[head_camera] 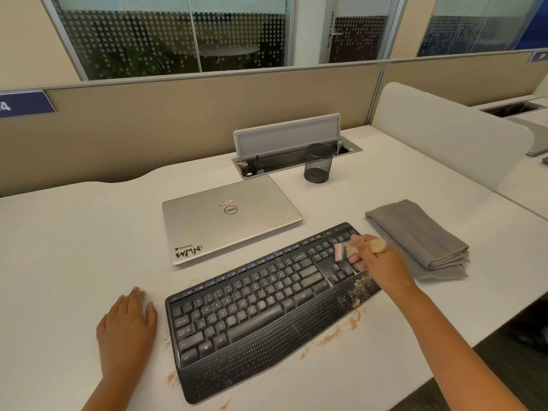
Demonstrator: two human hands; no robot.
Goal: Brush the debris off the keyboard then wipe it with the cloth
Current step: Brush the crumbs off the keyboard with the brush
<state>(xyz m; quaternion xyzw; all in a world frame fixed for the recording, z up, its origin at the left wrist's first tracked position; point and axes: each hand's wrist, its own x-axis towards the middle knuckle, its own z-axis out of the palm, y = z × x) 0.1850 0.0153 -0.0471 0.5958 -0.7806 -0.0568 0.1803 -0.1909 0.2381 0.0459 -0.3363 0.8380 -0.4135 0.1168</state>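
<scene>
A black keyboard (255,307) lies at an angle on the white desk (68,250). Tan debris (360,289) covers the right end of its palm rest, and more crumbs lie on the desk along its front edge. My right hand (378,259) grips a small wooden-handled brush (350,250) over the number pad; the brush is blurred. My left hand (127,330) rests flat on the desk, just left of the keyboard. A folded grey cloth (418,235) lies to the right of the keyboard.
A closed silver laptop (228,218) sits behind the keyboard. A black mesh pen cup (319,167) stands by the open cable tray (290,149) at the back. A white divider (444,132) bounds the desk on the right, and the desk's front edge runs at lower right.
</scene>
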